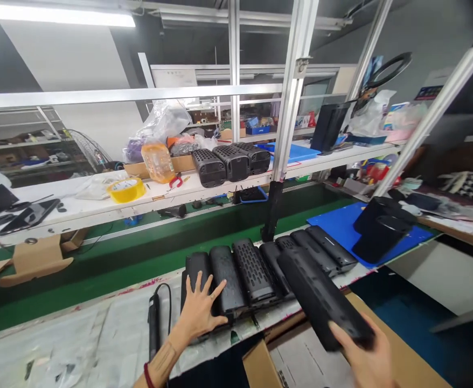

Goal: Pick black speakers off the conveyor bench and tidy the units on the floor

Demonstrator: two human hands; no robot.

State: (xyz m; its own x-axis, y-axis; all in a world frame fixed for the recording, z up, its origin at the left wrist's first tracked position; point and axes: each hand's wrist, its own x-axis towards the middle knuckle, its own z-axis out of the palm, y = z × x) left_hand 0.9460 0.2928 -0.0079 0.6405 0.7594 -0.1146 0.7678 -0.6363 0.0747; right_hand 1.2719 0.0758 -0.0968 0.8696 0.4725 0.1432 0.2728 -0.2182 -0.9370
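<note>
My right hand grips the near end of a long black housing, which is tilted above the right part of a row of similar black housings. My left hand has its fingers spread over the left end of that row, resting on or just above a black housing. A housing with slotted holes lies in the middle of the row. The row rests on the light-covered bench. Left of my left hand lies a black tool with a cable.
An open cardboard box stands at the near edge. Behind the bench, a white shelf on metal posts holds yellow tape, an orange container and three black housings. A blue mat with black cylinders lies right.
</note>
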